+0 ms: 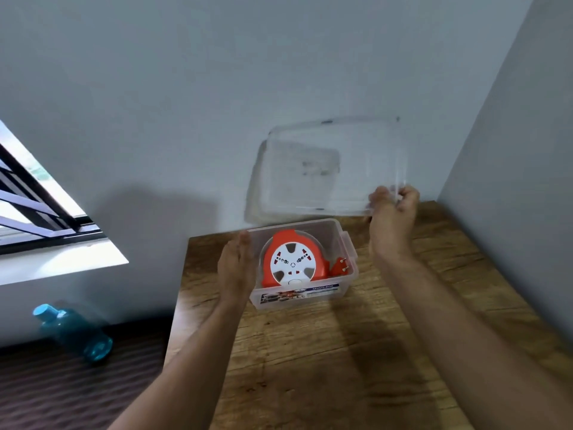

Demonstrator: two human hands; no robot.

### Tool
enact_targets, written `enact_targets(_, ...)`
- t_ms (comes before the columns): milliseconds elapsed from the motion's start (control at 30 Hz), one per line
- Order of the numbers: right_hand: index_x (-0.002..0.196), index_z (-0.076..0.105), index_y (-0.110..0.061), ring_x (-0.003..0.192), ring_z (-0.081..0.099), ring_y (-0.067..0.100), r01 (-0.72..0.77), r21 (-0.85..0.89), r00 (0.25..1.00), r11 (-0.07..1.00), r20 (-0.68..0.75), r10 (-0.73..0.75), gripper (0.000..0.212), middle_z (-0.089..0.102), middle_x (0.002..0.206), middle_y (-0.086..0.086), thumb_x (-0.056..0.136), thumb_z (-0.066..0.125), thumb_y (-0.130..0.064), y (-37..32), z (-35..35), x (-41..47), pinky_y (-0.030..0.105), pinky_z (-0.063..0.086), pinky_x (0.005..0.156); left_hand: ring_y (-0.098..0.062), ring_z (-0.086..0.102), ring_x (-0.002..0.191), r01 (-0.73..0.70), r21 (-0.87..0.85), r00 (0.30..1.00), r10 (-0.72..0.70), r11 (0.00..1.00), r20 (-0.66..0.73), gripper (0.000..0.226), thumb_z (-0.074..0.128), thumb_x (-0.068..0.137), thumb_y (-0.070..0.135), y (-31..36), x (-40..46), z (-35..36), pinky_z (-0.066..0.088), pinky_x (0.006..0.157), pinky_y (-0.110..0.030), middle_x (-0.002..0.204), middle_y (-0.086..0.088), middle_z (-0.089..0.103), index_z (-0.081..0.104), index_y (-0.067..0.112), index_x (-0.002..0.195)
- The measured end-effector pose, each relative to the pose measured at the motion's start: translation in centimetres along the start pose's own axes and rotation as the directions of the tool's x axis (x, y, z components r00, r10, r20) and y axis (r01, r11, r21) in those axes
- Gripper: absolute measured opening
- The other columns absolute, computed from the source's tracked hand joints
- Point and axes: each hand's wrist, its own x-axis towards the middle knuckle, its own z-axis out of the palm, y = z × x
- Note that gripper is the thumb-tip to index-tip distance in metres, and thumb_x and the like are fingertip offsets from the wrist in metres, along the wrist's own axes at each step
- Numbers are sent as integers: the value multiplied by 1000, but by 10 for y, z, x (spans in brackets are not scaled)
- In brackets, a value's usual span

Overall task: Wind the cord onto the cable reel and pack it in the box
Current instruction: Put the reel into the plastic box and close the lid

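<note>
An orange and white cable reel [293,261] lies inside a clear plastic box [347,243] on the wooden table [325,352]. The orange plug [339,265] sits beside the reel at the box's right end. My left hand [237,268] rests flat against the box's left side, fingers straight. My right hand [392,212] is raised above and behind the box, gripping the near right corner of the clear lid [335,169]. The lid is tilted up in the air and blurred.
The table stands in a corner, with grey walls behind and to the right. A blue water bottle [74,332] lies on the dark floor at the left. A barred window [37,197] is at the far left.
</note>
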Motion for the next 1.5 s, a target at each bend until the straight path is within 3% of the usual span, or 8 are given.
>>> enact_targets(167,111,48,-19,76,66,15,-359,-367,890,858,143,433,11,65,103,7,101,54,-20,44,-12,-10,30,52,53,-20,59,67,179,-136,984,-175,974,41,78,17,94,74,1,-4,2,44,59,-28,73,-1,63,62,13,74)
enact_targets(233,120,46,-15,76,66,18,-354,-505,870,787,129,475,24,66,102,7,98,56,-18,55,-15,-15,38,59,59,-23,70,79,152,-63,985,-146,986,94,57,36,104,57,-1,-1,2,58,69,-37,89,-5,73,73,14,100)
enact_targets(333,129,41,-17,68,65,16,-116,-718,901,686,216,378,45,59,90,-4,91,64,-18,56,-14,-11,29,57,47,-32,74,95,187,-50,978,-181,981,106,28,54,103,25,-7,7,-2,63,81,-49,106,-11,74,68,11,122)
enact_targets(500,115,61,-20,74,57,14,243,-917,928,316,314,199,42,67,94,-2,85,71,-48,53,-25,5,26,45,57,-29,76,89,288,-234,955,-262,928,137,21,59,96,18,-18,5,-6,65,75,-49,101,-8,76,74,20,111)
enact_targets(867,75,66,1,67,72,28,-50,-938,739,344,197,644,11,71,79,14,76,78,3,31,-14,30,43,62,55,-19,78,91,203,-359,978,-172,911,116,26,65,99,22,-39,-9,-10,64,69,-32,106,-1,79,72,18,123)
enact_targets(1067,92,68,2,79,72,35,-103,-921,644,376,226,731,8,71,93,19,86,64,8,32,-14,39,48,62,61,-35,74,101,515,-361,849,-406,777,338,36,46,107,36,-38,-4,-8,60,86,-51,99,-5,82,77,19,102)
enact_targets(1300,73,65,1,51,69,26,175,-958,759,229,279,588,10,70,72,16,82,69,2,42,10,38,31,52,40,-29,70,93,536,-263,829,-442,802,343,29,41,109,22,-30,7,-7,60,82,-46,103,-9,73,69,16,99)
enact_targets(1500,97,62,5,78,69,36,-183,-888,538,422,269,799,25,67,87,23,88,42,17,43,-1,46,50,57,63,-24,58,73,616,-234,779,-537,752,323,20,48,100,3,-19,19,-12,52,65,-37,86,-9,62,63,-4,111)
